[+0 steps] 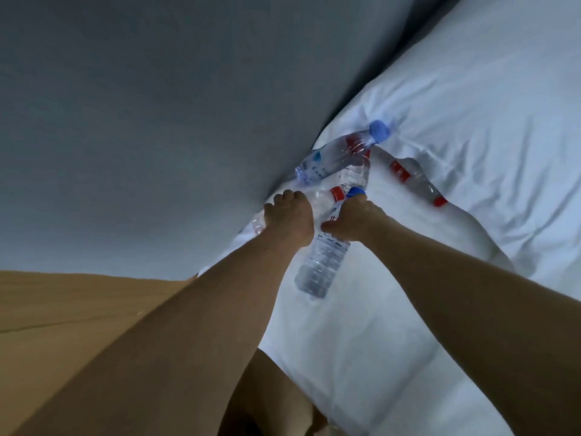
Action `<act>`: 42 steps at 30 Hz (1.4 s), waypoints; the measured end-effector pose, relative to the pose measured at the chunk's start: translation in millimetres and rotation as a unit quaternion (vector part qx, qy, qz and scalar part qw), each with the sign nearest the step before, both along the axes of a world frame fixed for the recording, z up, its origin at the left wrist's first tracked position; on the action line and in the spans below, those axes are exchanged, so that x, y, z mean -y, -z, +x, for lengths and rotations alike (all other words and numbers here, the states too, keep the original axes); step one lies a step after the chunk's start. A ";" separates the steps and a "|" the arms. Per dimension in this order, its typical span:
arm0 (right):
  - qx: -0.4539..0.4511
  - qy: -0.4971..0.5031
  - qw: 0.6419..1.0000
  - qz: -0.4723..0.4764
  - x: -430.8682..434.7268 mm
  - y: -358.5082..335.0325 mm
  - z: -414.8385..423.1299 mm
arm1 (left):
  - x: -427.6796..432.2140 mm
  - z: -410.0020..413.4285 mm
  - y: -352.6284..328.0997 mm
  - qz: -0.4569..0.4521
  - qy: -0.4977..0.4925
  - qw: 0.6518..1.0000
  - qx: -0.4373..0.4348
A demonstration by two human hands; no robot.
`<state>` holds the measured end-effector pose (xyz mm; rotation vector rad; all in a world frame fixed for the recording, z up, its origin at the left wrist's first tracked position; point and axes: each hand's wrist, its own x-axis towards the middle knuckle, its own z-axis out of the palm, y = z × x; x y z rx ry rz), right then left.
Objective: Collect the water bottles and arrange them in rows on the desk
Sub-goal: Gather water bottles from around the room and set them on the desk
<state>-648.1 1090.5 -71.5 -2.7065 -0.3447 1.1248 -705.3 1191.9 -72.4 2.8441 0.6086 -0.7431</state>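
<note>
Hard against the grey headboard [157,121], my left hand [289,220] curls round a clear bottle [318,197] lying on the white bedding [471,105], and I should close on its middle rather than its slippery end before lifting. Just beside it my right hand [352,220] grips a blue-capped bottle [320,265] near the neck, base hanging toward me, so I'd keep that grasp tight against any swing. Beyond my knuckles a tilted bottle [333,155] lies across the heap and a red-capped bottle [418,180] rests apart to the right; both, I judge, need a later trip
</note>
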 end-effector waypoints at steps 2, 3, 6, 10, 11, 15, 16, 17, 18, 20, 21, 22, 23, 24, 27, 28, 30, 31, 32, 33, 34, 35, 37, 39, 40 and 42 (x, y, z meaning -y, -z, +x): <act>-0.004 0.048 0.999 0.005 -4.4 14.0 3.8 | -0.1 8.8 13.2 0.000 0.008 1.000 -0.009; -0.010 0.070 0.997 0.003 -6.7 19.8 5.3 | 0.1 12.5 19.4 0.000 0.007 1.000 -0.013; -0.032 0.116 0.993 -0.008 -10.0 36.8 9.8 | -2.0 21.3 34.3 0.015 -0.003 1.000 -0.014; -0.095 0.174 0.980 0.017 -7.5 53.3 15.6 | -8.9 29.9 49.9 0.022 -0.021 0.999 -0.007; -0.106 0.198 0.974 0.028 -6.3 56.1 16.7 | -9.6 31.3 53.9 0.024 -0.028 0.999 0.000; -0.127 0.267 0.953 0.060 -1.4 59.9 18.0 | -9.9 35.1 62.7 0.030 -0.044 0.999 0.010; -0.130 0.269 0.952 0.065 -0.5 59.1 17.6 | -10.5 35.7 61.7 0.027 -0.048 0.998 0.010; -0.131 0.271 0.951 0.070 0.4 58.0 16.7 | -11.0 36.1 59.3 0.021 -0.052 0.998 0.009; -0.129 0.274 0.950 0.078 1.7 55.7 15.5 | -11.1 36.2 56.1 0.014 -0.053 0.998 0.006; -0.124 0.273 0.949 0.092 5.4 49.0 11.8 | -8.3 34.8 47.6 0.004 -0.051 0.999 -0.002; -0.123 0.271 0.950 0.099 8.1 44.1 9.5 | -5.5 33.4 43.5 -0.002 -0.052 0.999 -0.007; -0.119 0.266 0.951 0.106 11.0 38.5 7.2 | -2.0 31.9 38.6 -0.010 -0.055 0.998 -0.010; -0.112 0.259 0.953 0.110 14.9 32.1 5.0 | 1.5 30.5 33.9 -0.021 -0.062 0.998 -0.013; -0.104 0.253 0.955 0.114 19.2 24.7 3.2 | 5.1 29.4 28.9 -0.034 -0.075 0.997 -0.012; -0.075 0.231 0.962 0.126 35.6 -4.4 -1.8 | 17.8 26.9 6.5 -0.098 -0.116 0.988 0.014; -0.060 0.221 0.965 0.128 42.9 -14.7 -3.2 | 22.6 26.2 -1.1 -0.121 -0.123 0.985 0.024; -0.030 0.210 0.968 0.137 59.4 -36.4 -7.6 | 35.3 23.6 -20.2 -0.151 -0.112 0.982 0.034; -0.014 0.208 0.967 0.145 68.9 -46.7 -10.6 | 43.2 21.9 -30.2 -0.157 -0.099 0.982 0.038; 0.004 0.208 0.966 0.153 80.3 -56.1 -13.8 | 52.7 20.8 -39.2 -0.164 -0.090 0.981 0.042; 0.025 0.210 0.964 0.160 93.6 -64.9 -17.2 | 63.7 19.1 -49.3 -0.178 -0.082 0.979 0.047; 0.044 0.214 0.962 0.164 107.7 -73.3 -20.6 | 75.7 17.9 -58.1 -0.193 -0.078 0.977 0.050; 0.060 0.217 0.960 0.167 123.1 -81.9 -24.6 | 88.7 16.5 -66.3 -0.206 -0.072 0.974 0.055; 0.080 0.228 0.956 0.167 157.1 -99.3 -32.7 | 117.0 12.6 -84.8 -0.222 -0.065 0.971 0.060; 0.098 0.252 0.948 0.169 194.0 -116.4 -41.4 | 147.8 7.8 -102.7 -0.237 -0.053 0.968 0.066; 0.111 0.261 0.943 0.174 212.1 -124.2 -47.0 | 164.1 4.7 -112.5 -0.241 -0.041 0.967 0.073; 0.135 0.276 0.934 0.181 250.6 -143.6 -61.7 | 198.8 -0.3 -130.9 -0.235 -0.001 0.968 0.086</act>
